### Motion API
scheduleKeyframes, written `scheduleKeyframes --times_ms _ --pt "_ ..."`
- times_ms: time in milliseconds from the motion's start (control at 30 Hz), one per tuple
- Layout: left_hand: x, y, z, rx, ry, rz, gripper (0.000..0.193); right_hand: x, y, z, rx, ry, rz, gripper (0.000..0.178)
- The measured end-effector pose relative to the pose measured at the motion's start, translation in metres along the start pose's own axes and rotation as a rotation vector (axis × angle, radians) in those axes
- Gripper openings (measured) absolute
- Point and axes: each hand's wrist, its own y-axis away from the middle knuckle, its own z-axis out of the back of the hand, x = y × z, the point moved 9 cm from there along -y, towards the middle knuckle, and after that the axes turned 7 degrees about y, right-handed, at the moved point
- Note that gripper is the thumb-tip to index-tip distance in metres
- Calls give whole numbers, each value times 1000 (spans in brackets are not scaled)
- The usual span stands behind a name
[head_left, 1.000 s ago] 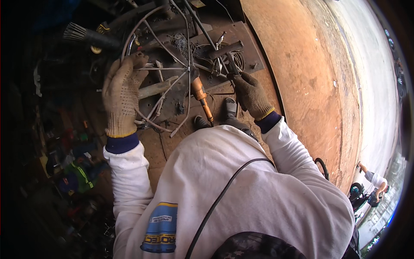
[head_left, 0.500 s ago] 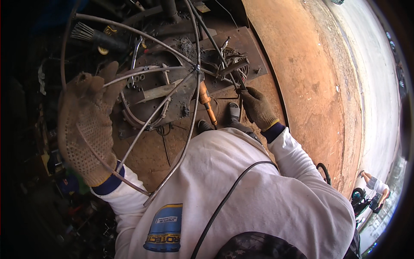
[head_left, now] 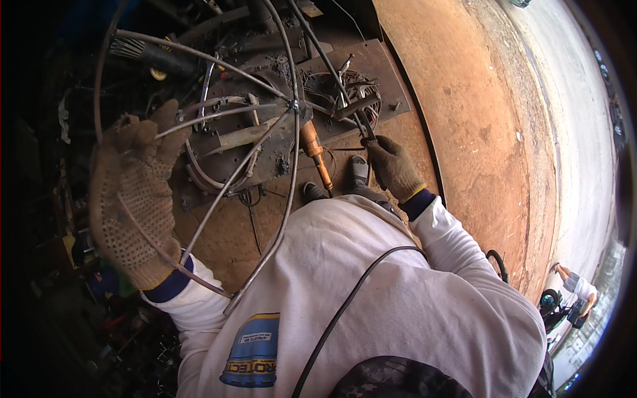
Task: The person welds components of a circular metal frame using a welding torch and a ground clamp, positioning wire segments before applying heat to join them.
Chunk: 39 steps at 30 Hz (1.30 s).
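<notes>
My left hand, in a brown dotted work glove, is closed around the rim of a round metal-rod frame. Spokes of the frame meet at a central joint. Its lower rim crosses my glove and sleeve, while my fingers hide part of the rim. On the right, my gloved right hand grips the handle of what looks like a hammer with a long, narrow head. A dark rod slants down toward that hand. Beyond the joint, an orange-handled tool points down beside my feet.
Underneath the frame, a dark metal worktable carries curved metal pieces, a spanner and coiled wire. A brush lies far left. A black cable crosses my shirt. At far right are a person and a motorbike.
The frame's central joint and near-vertical rods have shifted slightly left. My left hand stays on the rim, and my right hand has moved only a little with the hammer.
</notes>
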Motion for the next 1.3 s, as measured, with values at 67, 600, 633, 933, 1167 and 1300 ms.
scheduleKeyframes --times_ms 67,600,633,933,1167,1300 --pt "2 1 1 22 -67 -33 49 1 0 -2 -8 5 19 33" --pt "-24 47 10 -219 -288 -178 71 169 -53 -101 69 884 1223 29" --pt "-24 49 10 -203 -261 -181 66 179 -54 -110 129 937 1169 29" --pt "-45 77 9 -727 -203 -333 48 211 -85 -196 294 1056 1304 22" --pt "-22 110 56 -1013 374 -52 47 199 -107 -209 315 1134 882 31" --pt "-30 87 3 -1308 -46 -291 55 195 -126 -214 256 1053 673 36"
